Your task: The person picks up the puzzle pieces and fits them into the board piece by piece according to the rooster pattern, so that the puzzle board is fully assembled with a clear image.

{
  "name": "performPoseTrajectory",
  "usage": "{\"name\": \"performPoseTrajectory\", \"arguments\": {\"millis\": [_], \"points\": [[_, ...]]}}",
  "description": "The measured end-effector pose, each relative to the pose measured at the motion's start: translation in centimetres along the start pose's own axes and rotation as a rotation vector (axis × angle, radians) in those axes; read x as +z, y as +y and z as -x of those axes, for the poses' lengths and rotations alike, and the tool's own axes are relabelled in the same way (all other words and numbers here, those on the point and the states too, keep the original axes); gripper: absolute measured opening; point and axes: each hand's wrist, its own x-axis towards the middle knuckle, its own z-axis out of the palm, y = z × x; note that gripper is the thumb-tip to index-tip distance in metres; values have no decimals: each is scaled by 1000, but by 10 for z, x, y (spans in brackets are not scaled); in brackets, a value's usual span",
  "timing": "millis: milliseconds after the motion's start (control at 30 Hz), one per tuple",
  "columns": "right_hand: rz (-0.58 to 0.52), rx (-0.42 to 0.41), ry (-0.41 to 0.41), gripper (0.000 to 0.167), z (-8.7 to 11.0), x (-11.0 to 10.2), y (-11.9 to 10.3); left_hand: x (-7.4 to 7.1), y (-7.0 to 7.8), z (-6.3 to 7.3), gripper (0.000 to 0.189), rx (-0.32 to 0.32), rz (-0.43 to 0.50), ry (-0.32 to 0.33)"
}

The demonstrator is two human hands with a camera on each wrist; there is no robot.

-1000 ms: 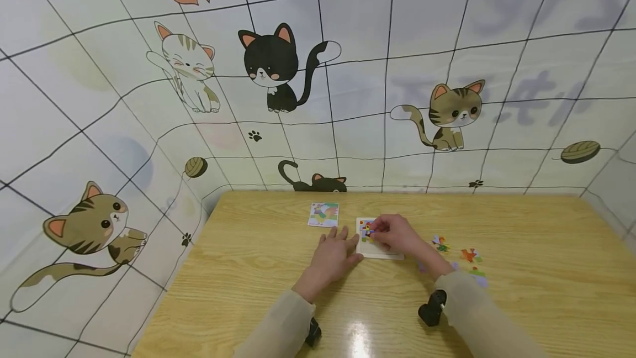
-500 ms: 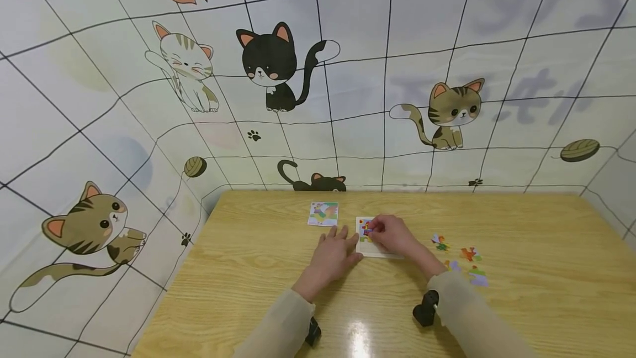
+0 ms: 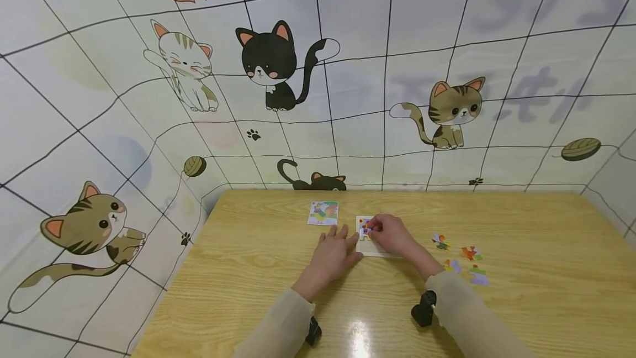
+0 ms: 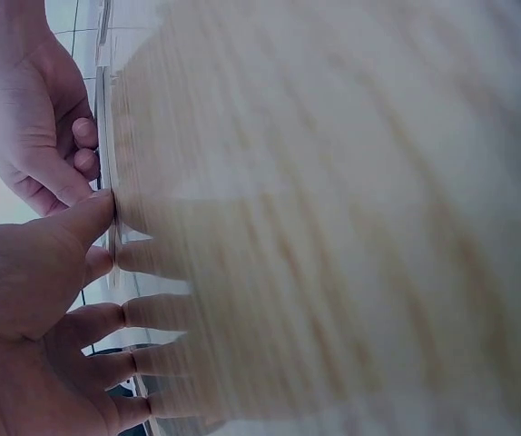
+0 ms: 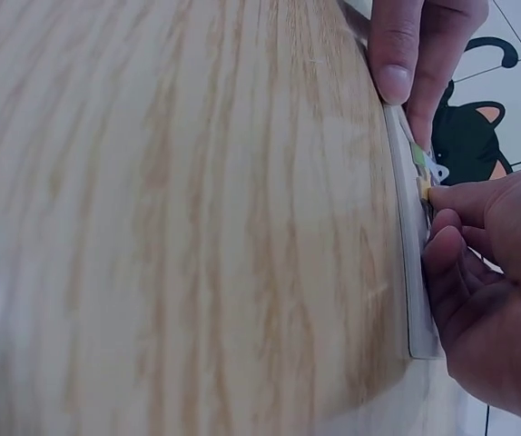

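A shallow white puzzle tray [image 3: 370, 248] lies on the wooden table, with joined colourful jigsaw pieces [image 3: 365, 234] in its upper left corner. My right hand [image 3: 395, 236] bends over the tray and pinches a small jigsaw piece [image 5: 426, 189] between thumb and forefinger; the fingers mostly cover it in the head view. Flat and spread, my left hand [image 3: 334, 256] rests on the table at the tray's left side. Its thumb touches the tray's edge in the right wrist view, and a finger reaches near the pieces.
A square picture card [image 3: 323, 213] lies up and left of the tray. Several loose jigsaw pieces [image 3: 471, 253] are scattered to the right, beside the right forearm. Behind the wooden table [image 3: 238, 269] hangs a cat-print cloth [image 3: 362, 98].
My right hand has shifted slightly left over the tray, and its forearm has drawn in, uncovering more of the loose pieces. The left hand has stayed in place.
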Motion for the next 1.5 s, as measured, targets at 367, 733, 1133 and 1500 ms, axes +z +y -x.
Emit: {"name": "performPoseTrajectory", "arguments": {"millis": [367, 733, 1133, 1500], "points": [[7, -27, 20, 4, 1, 1, 2, 1, 1, -1, 54, 1, -17, 1], [72, -98, 73, 5, 4, 1, 5, 0, 0, -2, 54, 1, -12, 6], [76, -68, 71, 10, 5, 4, 5, 1, 0, -1, 54, -5, -9, 1], [90, -63, 65, 9, 5, 5, 5, 0, 1, 0, 54, -5, -4, -7]]}}
